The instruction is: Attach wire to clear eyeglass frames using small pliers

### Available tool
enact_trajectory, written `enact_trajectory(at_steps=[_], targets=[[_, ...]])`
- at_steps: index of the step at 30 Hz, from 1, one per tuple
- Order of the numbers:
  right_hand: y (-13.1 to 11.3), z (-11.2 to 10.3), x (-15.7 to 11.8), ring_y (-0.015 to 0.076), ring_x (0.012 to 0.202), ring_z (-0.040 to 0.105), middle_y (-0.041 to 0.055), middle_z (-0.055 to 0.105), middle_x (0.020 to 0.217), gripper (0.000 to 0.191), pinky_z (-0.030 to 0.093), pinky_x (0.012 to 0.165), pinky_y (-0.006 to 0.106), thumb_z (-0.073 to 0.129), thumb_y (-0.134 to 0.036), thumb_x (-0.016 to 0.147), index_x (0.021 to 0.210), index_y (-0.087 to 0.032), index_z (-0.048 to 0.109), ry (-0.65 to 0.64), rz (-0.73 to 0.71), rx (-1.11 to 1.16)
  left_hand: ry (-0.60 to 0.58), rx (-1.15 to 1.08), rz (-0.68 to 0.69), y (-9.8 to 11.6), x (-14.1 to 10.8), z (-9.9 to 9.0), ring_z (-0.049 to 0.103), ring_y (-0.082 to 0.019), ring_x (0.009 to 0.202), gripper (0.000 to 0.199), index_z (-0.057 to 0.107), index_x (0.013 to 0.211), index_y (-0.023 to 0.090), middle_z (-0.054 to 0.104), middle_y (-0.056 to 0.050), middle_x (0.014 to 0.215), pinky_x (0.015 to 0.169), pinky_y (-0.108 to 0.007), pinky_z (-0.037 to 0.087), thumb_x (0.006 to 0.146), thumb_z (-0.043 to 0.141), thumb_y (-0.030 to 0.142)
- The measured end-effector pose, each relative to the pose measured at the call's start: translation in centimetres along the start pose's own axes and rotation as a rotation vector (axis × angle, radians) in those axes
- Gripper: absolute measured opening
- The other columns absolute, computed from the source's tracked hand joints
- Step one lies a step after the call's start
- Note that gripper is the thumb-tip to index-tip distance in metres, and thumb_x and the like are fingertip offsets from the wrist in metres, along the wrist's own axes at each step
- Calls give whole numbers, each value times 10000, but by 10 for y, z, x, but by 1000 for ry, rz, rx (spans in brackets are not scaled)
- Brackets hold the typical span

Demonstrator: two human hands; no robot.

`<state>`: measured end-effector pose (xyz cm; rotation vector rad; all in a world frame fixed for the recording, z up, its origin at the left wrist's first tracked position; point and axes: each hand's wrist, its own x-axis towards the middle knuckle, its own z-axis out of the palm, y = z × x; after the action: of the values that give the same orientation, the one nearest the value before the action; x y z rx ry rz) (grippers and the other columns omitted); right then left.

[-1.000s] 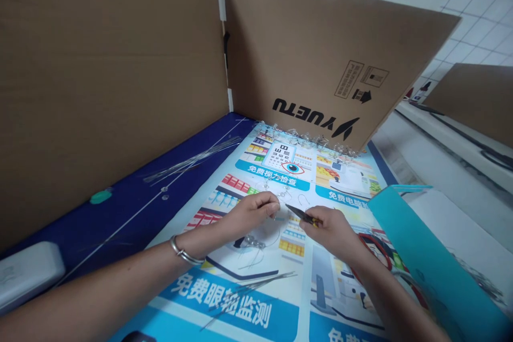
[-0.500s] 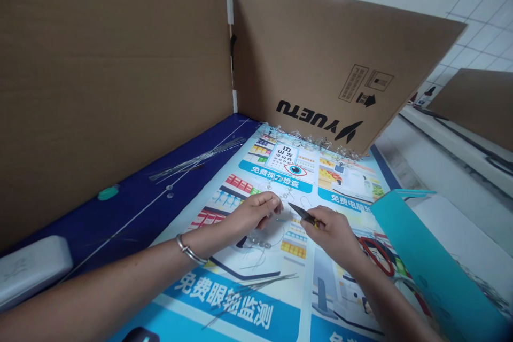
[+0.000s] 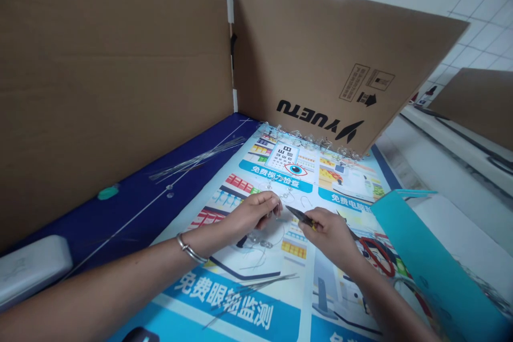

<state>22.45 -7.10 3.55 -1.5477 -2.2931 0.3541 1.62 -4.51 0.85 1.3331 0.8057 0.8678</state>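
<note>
The left hand (image 3: 254, 212) was curled nearly shut, with thumb and fingertips pinched on a fine transparent wire (image 3: 277, 215) above the printed poster (image 3: 340, 192); a metal bangle (image 3: 188, 249) encircled the left wrist. The right hand (image 3: 328, 239) was closed around a slim black-tipped tool (image 3: 302, 216) with a yellow section at the grip; its exact kind could not be determined. The tool's tip pointed toward the left hand and stopped just short of the wire, with no contact visible. Directly below the left hand, a group of clear beaded strands (image 3: 256, 239) lay on the poster. Red-handled scissors (image 3: 377, 256) lay just beyond the right hand, with their blades near its knuckles. A loose bundle of thin wires (image 3: 252, 293) lay on the poster nearest the person, and a second bundle of thin wires (image 3: 196, 158) lay on the adjoining navy mat (image 3: 124, 208). A crumpled clear strip (image 3: 308, 141) ran along the poster's far edge against an upright cardboard panel (image 3: 328, 59). A teal folder (image 3: 433, 262) leaned at the right side, and a white case (image 3: 30, 272) lay at the mat's left corner.
</note>
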Motion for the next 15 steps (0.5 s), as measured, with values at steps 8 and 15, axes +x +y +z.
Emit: enact_trajectory(at_steps=[8,15], targets=[[-1,-1,1,98,557,411,-34,436,578,235,270,505,208,493,-295,773,573,-186,435,20,13,50,-68,20,9,-5,3,-1,383,-51,477,321,535,896,160,522,0,733,430,-174,263,805,462,459],[-1,-2,0,101,558,421,-31,457,583,230,279,499,206,499,-313,778,587,-188,469,28,27,49,-2,86,88,-5,5,-3,422,-83,576,265,577,778,136,472,15,628,540,-204,327,800,495,387]])
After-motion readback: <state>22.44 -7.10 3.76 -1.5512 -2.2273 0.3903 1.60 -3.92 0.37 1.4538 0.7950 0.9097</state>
